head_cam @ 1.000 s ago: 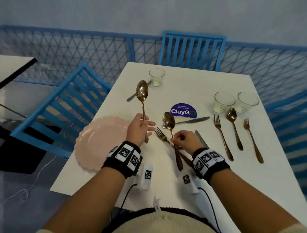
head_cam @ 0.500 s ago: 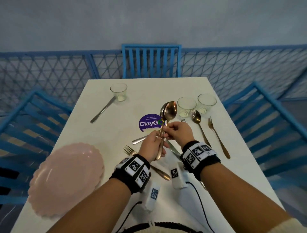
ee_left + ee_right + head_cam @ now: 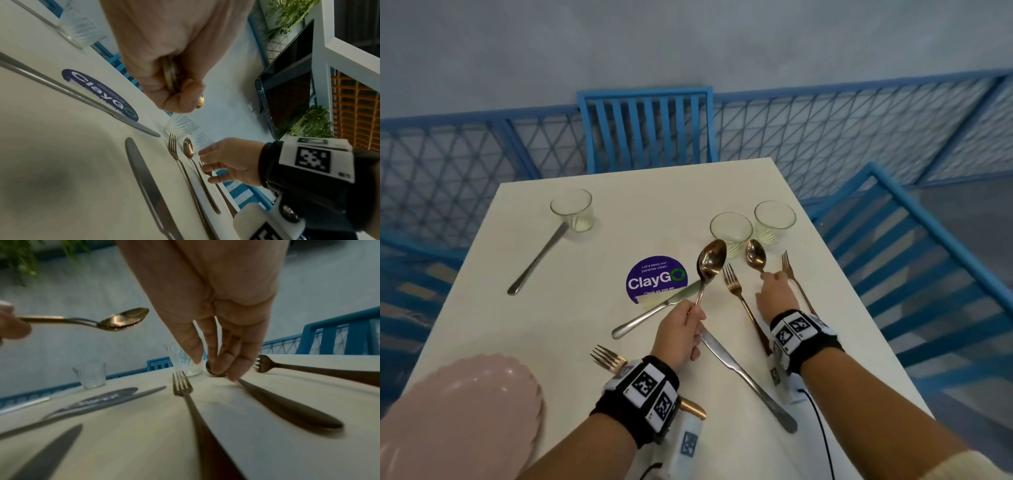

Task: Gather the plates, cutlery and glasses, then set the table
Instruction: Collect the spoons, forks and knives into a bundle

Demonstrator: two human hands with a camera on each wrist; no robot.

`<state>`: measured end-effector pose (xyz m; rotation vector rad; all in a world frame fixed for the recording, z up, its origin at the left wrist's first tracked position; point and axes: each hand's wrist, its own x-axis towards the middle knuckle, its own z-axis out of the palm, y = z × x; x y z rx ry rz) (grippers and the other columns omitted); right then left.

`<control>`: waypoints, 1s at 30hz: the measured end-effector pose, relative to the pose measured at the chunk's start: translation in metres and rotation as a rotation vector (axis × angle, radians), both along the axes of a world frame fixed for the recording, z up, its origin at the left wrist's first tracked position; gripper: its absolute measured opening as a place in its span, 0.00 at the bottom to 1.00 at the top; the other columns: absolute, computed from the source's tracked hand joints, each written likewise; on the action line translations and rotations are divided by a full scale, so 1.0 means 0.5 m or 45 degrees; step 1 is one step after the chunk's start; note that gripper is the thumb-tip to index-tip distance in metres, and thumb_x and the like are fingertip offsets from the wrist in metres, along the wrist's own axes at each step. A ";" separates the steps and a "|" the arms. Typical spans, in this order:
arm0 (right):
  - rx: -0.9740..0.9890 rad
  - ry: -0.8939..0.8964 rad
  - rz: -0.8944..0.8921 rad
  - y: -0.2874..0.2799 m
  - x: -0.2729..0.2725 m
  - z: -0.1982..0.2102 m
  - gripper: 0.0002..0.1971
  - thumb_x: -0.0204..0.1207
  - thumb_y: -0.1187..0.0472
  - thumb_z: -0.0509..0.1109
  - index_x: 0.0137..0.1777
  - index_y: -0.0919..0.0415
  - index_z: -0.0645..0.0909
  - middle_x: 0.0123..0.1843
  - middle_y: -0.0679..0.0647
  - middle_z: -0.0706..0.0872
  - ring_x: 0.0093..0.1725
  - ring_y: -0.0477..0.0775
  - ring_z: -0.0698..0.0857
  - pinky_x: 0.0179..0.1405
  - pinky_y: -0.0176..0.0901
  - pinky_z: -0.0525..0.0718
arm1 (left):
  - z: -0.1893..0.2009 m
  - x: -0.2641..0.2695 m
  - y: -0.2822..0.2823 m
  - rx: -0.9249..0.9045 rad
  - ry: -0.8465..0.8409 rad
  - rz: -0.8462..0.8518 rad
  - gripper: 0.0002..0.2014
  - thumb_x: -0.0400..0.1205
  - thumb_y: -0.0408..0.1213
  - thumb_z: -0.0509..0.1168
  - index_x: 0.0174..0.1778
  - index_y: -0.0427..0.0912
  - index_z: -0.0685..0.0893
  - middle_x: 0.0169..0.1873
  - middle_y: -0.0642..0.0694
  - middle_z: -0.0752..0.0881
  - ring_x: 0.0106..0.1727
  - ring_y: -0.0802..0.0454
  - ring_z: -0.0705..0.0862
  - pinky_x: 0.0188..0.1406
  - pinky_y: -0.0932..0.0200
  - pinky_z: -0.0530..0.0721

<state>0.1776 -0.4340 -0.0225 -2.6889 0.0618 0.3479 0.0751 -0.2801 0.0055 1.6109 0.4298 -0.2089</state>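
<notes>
My left hand (image 3: 688,325) grips the handles of two nested gold spoons (image 3: 711,258), held tilted above the white table (image 3: 571,325); the two handles (image 3: 170,76) show inside the fist. My right hand (image 3: 774,281) reaches down with straight fingers (image 3: 232,369), their tips touching the neck of a third gold spoon (image 3: 755,255) that lies on the table. Gold forks lie to the left (image 3: 736,291) and right (image 3: 791,270) of that spoon. Two glasses (image 3: 731,229) stand just beyond it. Stacked pink plates (image 3: 462,414) sit at the near left.
Two silver knives (image 3: 657,310) (image 3: 743,377) lie near my left hand, and another fork (image 3: 607,358) beside my left wrist. A third knife (image 3: 537,258) and a glass (image 3: 571,210) are at the far left. Blue chairs (image 3: 647,126) ring the table.
My right hand has let go of the spoons and moved right, down onto the third spoon. My left hand now holds both spoons alone.
</notes>
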 end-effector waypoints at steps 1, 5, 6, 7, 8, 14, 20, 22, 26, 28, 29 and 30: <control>-0.065 0.018 -0.011 0.001 0.004 -0.006 0.21 0.81 0.67 0.59 0.73 0.69 0.66 0.73 0.63 0.69 0.70 0.61 0.74 0.67 0.45 0.76 | -0.002 0.004 0.000 -0.012 0.014 -0.007 0.13 0.87 0.34 0.51 0.38 0.41 0.74 0.25 0.48 0.69 0.22 0.57 0.66 0.16 0.66 0.66; -0.254 0.106 -0.030 0.003 0.016 -0.014 0.23 0.82 0.69 0.56 0.77 0.70 0.58 0.79 0.64 0.61 0.71 0.60 0.76 0.67 0.46 0.76 | -0.010 0.017 -0.002 -0.017 0.022 -0.059 0.12 0.87 0.35 0.51 0.38 0.40 0.74 0.25 0.48 0.68 0.23 0.56 0.65 0.17 0.65 0.66; -0.283 0.122 -0.024 0.002 0.019 -0.017 0.23 0.82 0.70 0.55 0.77 0.71 0.58 0.79 0.64 0.59 0.71 0.61 0.76 0.67 0.46 0.77 | -0.011 0.019 -0.002 -0.016 0.017 -0.070 0.12 0.87 0.36 0.52 0.39 0.40 0.74 0.25 0.47 0.68 0.24 0.56 0.65 0.17 0.65 0.65; -0.289 0.115 -0.027 0.001 0.022 -0.018 0.23 0.82 0.70 0.55 0.77 0.71 0.57 0.79 0.64 0.60 0.71 0.60 0.76 0.66 0.46 0.77 | -0.011 0.021 -0.003 -0.015 0.011 -0.077 0.12 0.87 0.36 0.52 0.38 0.40 0.74 0.25 0.48 0.67 0.23 0.56 0.65 0.18 0.65 0.65; -0.288 0.111 -0.030 -0.001 0.025 -0.020 0.23 0.82 0.71 0.55 0.76 0.72 0.58 0.78 0.64 0.62 0.71 0.59 0.76 0.65 0.44 0.78 | -0.011 0.022 -0.003 -0.012 0.012 -0.082 0.13 0.87 0.37 0.52 0.38 0.40 0.74 0.24 0.48 0.67 0.23 0.56 0.64 0.18 0.64 0.65; -0.327 0.172 0.082 -0.022 0.037 0.003 0.18 0.84 0.65 0.54 0.72 0.71 0.66 0.73 0.63 0.74 0.74 0.58 0.74 0.73 0.44 0.69 | -0.014 0.010 0.004 0.037 -0.027 -0.118 0.11 0.88 0.40 0.50 0.44 0.48 0.76 0.20 0.52 0.64 0.21 0.58 0.61 0.19 0.63 0.61; -0.240 0.173 0.094 -0.015 -0.010 0.035 0.16 0.85 0.65 0.52 0.68 0.72 0.69 0.68 0.66 0.79 0.68 0.62 0.78 0.66 0.45 0.74 | -0.021 -0.015 0.016 0.051 -0.072 -0.020 0.12 0.88 0.34 0.49 0.41 0.45 0.74 0.24 0.48 0.68 0.24 0.55 0.68 0.22 0.66 0.76; -0.108 0.175 0.150 -0.001 -0.037 0.047 0.15 0.84 0.63 0.55 0.65 0.72 0.71 0.63 0.66 0.82 0.63 0.63 0.81 0.60 0.46 0.78 | -0.023 -0.033 0.024 -0.001 -0.051 0.079 0.13 0.87 0.32 0.49 0.39 0.44 0.74 0.25 0.47 0.69 0.25 0.53 0.71 0.27 0.63 0.80; 0.359 0.270 0.238 0.060 -0.120 0.078 0.06 0.81 0.61 0.63 0.52 0.63 0.76 0.32 0.49 0.82 0.28 0.44 0.81 0.26 0.25 0.78 | -0.026 -0.074 0.049 0.001 -0.039 0.238 0.14 0.87 0.30 0.49 0.38 0.44 0.73 0.26 0.47 0.72 0.27 0.50 0.75 0.37 0.55 0.81; 0.531 0.339 0.310 0.102 -0.165 0.085 0.03 0.80 0.61 0.65 0.50 0.61 0.76 0.29 0.47 0.80 0.25 0.41 0.79 0.25 0.24 0.78 | -0.028 -0.098 0.064 0.006 -0.038 0.308 0.14 0.87 0.30 0.49 0.38 0.44 0.73 0.27 0.46 0.73 0.28 0.50 0.76 0.37 0.55 0.82; 0.574 0.360 0.368 0.123 -0.186 0.085 0.03 0.80 0.61 0.65 0.48 0.60 0.75 0.28 0.46 0.81 0.26 0.41 0.80 0.29 0.28 0.80 | -0.030 -0.112 0.073 0.005 -0.041 0.334 0.14 0.87 0.30 0.50 0.38 0.44 0.74 0.28 0.45 0.74 0.30 0.49 0.77 0.38 0.56 0.82; 0.583 0.367 0.428 0.145 -0.203 0.081 0.03 0.80 0.61 0.65 0.47 0.59 0.74 0.28 0.46 0.81 0.27 0.41 0.80 0.33 0.32 0.82 | -0.030 -0.126 0.082 0.017 -0.044 0.352 0.13 0.87 0.30 0.50 0.38 0.44 0.74 0.30 0.45 0.75 0.33 0.49 0.78 0.39 0.56 0.82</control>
